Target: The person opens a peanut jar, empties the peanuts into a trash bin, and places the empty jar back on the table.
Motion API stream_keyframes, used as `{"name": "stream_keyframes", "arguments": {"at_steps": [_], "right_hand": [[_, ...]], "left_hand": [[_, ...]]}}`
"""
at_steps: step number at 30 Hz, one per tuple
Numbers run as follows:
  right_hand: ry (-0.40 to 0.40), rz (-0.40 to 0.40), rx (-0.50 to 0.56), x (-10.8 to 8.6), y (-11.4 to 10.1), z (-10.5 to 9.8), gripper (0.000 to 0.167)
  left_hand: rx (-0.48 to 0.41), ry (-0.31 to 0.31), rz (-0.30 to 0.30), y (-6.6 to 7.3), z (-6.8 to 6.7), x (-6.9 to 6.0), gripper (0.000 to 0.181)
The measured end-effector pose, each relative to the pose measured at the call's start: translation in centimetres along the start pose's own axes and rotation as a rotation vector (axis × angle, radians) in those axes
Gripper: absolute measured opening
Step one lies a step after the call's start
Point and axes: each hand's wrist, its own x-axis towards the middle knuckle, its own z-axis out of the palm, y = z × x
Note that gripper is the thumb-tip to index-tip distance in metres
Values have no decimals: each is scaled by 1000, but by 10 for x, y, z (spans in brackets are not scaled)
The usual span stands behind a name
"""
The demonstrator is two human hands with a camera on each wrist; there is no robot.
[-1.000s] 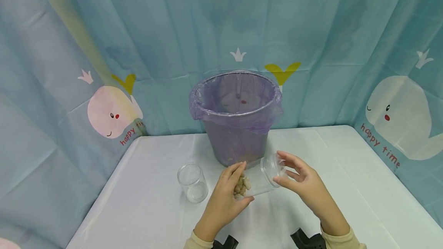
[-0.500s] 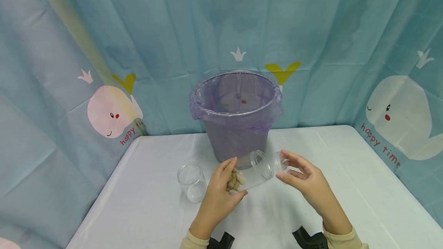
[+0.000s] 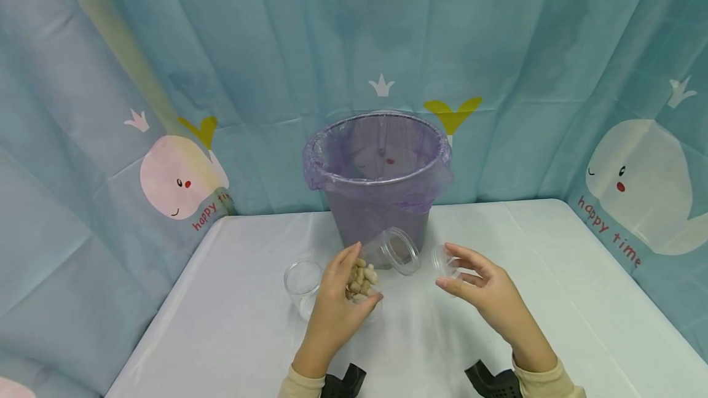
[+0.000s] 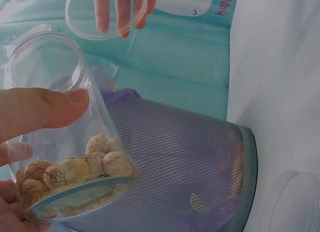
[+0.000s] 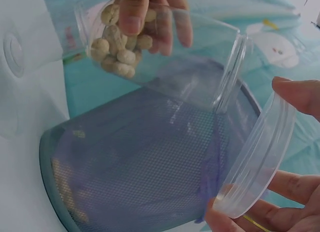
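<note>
My left hand (image 3: 335,315) grips a clear jar (image 3: 381,253), tilted with its uncovered mouth toward the upper right. Several peanuts in the shell (image 4: 75,172) lie at the jar's bottom, partly behind my fingers in the head view. To the right, my right hand (image 3: 483,287) holds a clear round lid (image 5: 260,157) by its rim between thumb and fingers. A small gap separates the lid from the jar's mouth. A second clear jar (image 3: 303,278) stands upright on the table left of my left hand, which partly covers it.
Behind the hands stands a mesh wastebasket (image 3: 381,207) lined with a purple plastic bag (image 3: 318,167). The white table (image 3: 232,300) ends at a blue patterned curtain (image 3: 265,78) at the back and sides.
The lid has come off the jar's mouth. My left hand has moved left with the jar and tipped it more upright, while my right hand stays nearly in place with the lid.
</note>
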Motion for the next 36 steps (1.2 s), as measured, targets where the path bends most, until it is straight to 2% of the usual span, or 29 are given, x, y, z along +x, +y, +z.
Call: {"name": "stream_keyframes", "arguments": {"at_steps": [11, 17, 28, 32, 36], "right_hand": [[-8, -5, -51, 5, 7, 4, 63], [-19, 6, -50, 8, 11, 6, 63], [-24, 23, -117, 15, 22, 12, 68], [-30, 4, -133, 17, 25, 15, 68], [-37, 20, -136, 18, 28, 18, 70]], "left_hand": [[0, 59, 20, -5, -7, 1, 95], [-2, 72, 0, -7, -11, 2, 96], [-4, 88, -11, -8, -16, 2, 96], [6, 100, -5, -9, -17, 2, 96], [13, 106, 8, -10, -19, 3, 96]]}}
